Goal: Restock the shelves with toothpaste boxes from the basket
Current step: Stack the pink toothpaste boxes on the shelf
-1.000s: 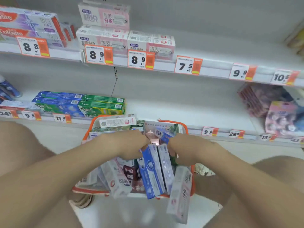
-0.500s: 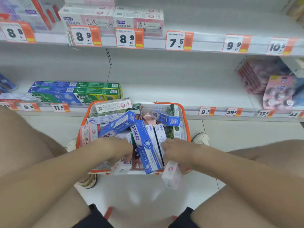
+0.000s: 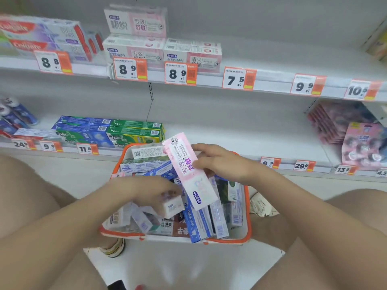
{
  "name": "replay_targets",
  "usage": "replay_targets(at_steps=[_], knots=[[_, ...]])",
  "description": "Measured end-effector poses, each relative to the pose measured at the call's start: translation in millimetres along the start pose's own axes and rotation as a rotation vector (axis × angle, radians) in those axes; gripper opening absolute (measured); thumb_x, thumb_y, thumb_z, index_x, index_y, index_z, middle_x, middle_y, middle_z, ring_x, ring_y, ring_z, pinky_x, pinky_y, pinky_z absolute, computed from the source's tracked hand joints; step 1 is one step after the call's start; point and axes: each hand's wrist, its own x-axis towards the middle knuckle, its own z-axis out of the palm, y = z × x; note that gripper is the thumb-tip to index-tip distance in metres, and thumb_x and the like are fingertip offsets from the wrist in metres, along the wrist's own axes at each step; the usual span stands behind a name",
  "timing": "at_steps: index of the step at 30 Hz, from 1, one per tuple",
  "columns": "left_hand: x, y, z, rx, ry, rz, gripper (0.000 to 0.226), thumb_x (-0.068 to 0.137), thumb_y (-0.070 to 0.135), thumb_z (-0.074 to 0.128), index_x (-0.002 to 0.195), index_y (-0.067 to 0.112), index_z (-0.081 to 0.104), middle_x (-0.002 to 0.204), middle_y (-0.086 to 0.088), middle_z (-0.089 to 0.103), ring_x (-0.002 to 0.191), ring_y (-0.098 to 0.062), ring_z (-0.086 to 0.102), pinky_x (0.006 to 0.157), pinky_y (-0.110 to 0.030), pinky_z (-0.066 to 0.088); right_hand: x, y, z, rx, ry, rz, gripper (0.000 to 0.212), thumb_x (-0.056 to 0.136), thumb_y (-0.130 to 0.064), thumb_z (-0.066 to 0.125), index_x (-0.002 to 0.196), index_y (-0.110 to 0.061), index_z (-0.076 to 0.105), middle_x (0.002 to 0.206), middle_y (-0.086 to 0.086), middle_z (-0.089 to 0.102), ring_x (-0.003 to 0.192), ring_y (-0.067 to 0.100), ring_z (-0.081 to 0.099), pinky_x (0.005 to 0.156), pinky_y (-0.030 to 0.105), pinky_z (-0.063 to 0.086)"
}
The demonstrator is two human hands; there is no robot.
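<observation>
The basket (image 3: 248, 214) sits on the pale floor (image 3: 188, 266) between the person's knees, its far orange rim close to the front lip of the lower shelf (image 3: 230, 139). It is crowded with toothpaste boxes lying at mixed angles. The right hand (image 3: 222, 164) grasps a pink toothpaste box (image 3: 191, 176) by its long edge, thumb across the printed face, holding it tilted above the heap with its top end over the basket's far rim. The left hand (image 3: 150, 191) curls its fingers round the end of a white box (image 3: 173, 207) low in the basket, just beside the pink box's lower end.

On the lower shelf a wide bare stretch runs between the green boxes (image 3: 136, 132) on the left and the pink packs (image 3: 360, 143) on the right. The upper shelf (image 3: 282, 59) is likewise bare to the right of the stacked white-and-pink boxes (image 3: 192, 53), above its row of price tags (image 3: 239, 80).
</observation>
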Motion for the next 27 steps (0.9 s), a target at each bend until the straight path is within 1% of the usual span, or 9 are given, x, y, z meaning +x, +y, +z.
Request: replay_targets(at_steps=[3,6,8,11,14,16,19,23,27], knots=[[-28,-11,-43,-0.292,0.19,0.093,0.068,0.09,0.045,0.078,0.15,0.045,0.046,0.144,0.019,0.058,0.122,-0.008,0.063,0.102,-0.04,0.054,4,-14,-7,0.082,0.078,-0.041,0.043,0.101,-0.01,0.054,0.142,-0.02,0.051,0.11,0.01,0.075,0.102,0.032,0.073,0.1,0.061,0.051],[-50,-18,-72,-0.594,0.383,0.061,0.066,0.091,0.062,0.072,0.149,0.045,0.047,0.143,0.012,0.062,0.125,-0.014,0.065,0.108,-0.044,0.052,7,-28,-15,0.18,0.214,-0.091,0.03,0.099,-0.008,0.053,0.127,-0.015,0.061,0.114,0.015,0.076,0.094,0.026,0.075,0.087,0.044,0.059],[-53,-17,-83,-0.863,0.54,0.052,0.049,0.097,0.057,0.063,0.142,0.036,0.056,0.131,0.003,0.072,0.121,-0.021,0.069,0.107,-0.046,0.053,10,-35,-17,0.234,0.321,-0.115,0.025,0.102,-0.008,0.055,0.125,-0.01,0.065,0.106,0.011,0.079,0.083,0.016,0.075,0.071,0.029,0.058],[-47,-4,-93,-1.244,0.707,0.029,0.042,0.108,0.047,0.046,0.133,0.019,0.064,0.119,-0.003,0.078,0.115,-0.027,0.073,0.1,-0.046,0.058,17,-40,-13,0.325,0.423,-0.104,0.027,0.103,-0.019,0.063,0.129,-0.011,0.066,0.098,0.009,0.08,0.076,0.015,0.076,0.055,0.022,0.053],[-38,6,-97,-1.61,0.754,0.062,0.057,0.112,0.042,0.041,0.145,-0.004,0.049,0.121,-0.012,0.077,0.114,-0.031,0.073,0.088,-0.046,0.062,25,-44,-6,0.353,0.47,-0.118,0.027,0.102,-0.024,0.067,0.128,-0.019,0.063,0.094,0.007,0.08,0.071,0.012,0.075,0.055,0.02,0.051],[-36,12,-97,-1.752,0.754,0.086,0.056,0.113,0.041,0.038,0.149,-0.002,0.046,0.125,-0.013,0.075,0.115,-0.031,0.073,0.087,-0.046,0.063,28,-46,-2,0.365,0.475,-0.133,0.028,0.101,-0.027,0.068,0.127,-0.025,0.059,0.095,0.006,0.081,0.078,0.016,0.078,0.064,0.026,0.055],[-38,21,-99,-1.777,0.745,0.141,0.047,0.113,0.04,0.037,0.14,0.01,0.062,0.129,-0.012,0.074,0.118,-0.029,0.072,0.098,-0.049,0.057,29,-48,0,0.365,0.459,-0.162,0.033,0.102,-0.029,0.067,0.132,-0.027,0.054,0.097,0.005,0.081,0.087,0.022,0.079,0.076,0.038,0.063],[-44,27,-104,-1.587,0.76,0.168,0.033,0.11,0.02,0.048,0.132,0.004,0.065,0.125,-0.016,0.074,0.118,-0.034,0.071,0.108,-0.055,0.051,25,-53,-3,0.365,0.449,-0.208,0.035,0.103,-0.026,0.065,0.136,-0.028,0.053,0.097,0.004,0.081,0.088,0.021,0.079,0.07,0.031,0.063],[-51,23,-114,-1.481,0.836,0.169,0.031,0.107,0.012,0.05,0.134,0.002,0.06,0.122,-0.016,0.076,0.116,-0.034,0.072,0.101,-0.053,0.055,27,-56,-9,0.374,0.456,-0.191,0.037,0.104,-0.031,0.064,0.136,-0.02,0.052,0.1,0.003,0.081,0.091,0.017,0.079,0.074,0.028,0.059]])
